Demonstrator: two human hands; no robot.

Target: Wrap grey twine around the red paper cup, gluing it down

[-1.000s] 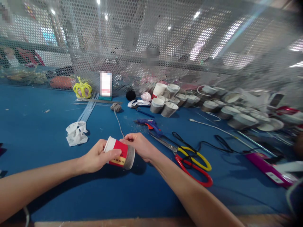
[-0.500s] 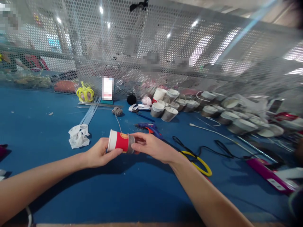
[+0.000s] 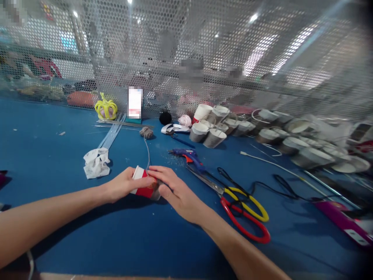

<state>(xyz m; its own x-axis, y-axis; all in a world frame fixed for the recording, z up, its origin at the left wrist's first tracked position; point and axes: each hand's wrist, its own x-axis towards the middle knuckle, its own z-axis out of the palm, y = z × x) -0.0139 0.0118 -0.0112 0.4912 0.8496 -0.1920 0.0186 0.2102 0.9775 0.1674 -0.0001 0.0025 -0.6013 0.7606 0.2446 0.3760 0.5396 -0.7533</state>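
Note:
A paper cup (image 3: 144, 191) with a white rim and a red band lies tilted on its side in my left hand (image 3: 124, 184), its rim facing left. My left fingers and thumb wrap round it. Grey yarn covers the cup's base end, partly hidden by my right hand (image 3: 177, 192). The right fingers stretch over the top of the cup, touching it near the yarn strand (image 3: 147, 151), with the thumb apart at the base end. That strand runs up to a small grey yarn ball (image 3: 146, 133) on the blue table.
Scissors (image 3: 221, 190) with red and yellow handles lie beside my right forearm, near a blue glue gun (image 3: 186, 154). Several grey-wrapped cups (image 3: 215, 138) stand at the back right. Crumpled white plastic (image 3: 96, 163) sits left. A perforated metal screen (image 3: 163, 46) rises behind.
My right hand has shifted from gripping the cup's base end to lying over its top, fingers stretched. The cup's base end has tipped lower. The view has shifted, showing more of the scissors.

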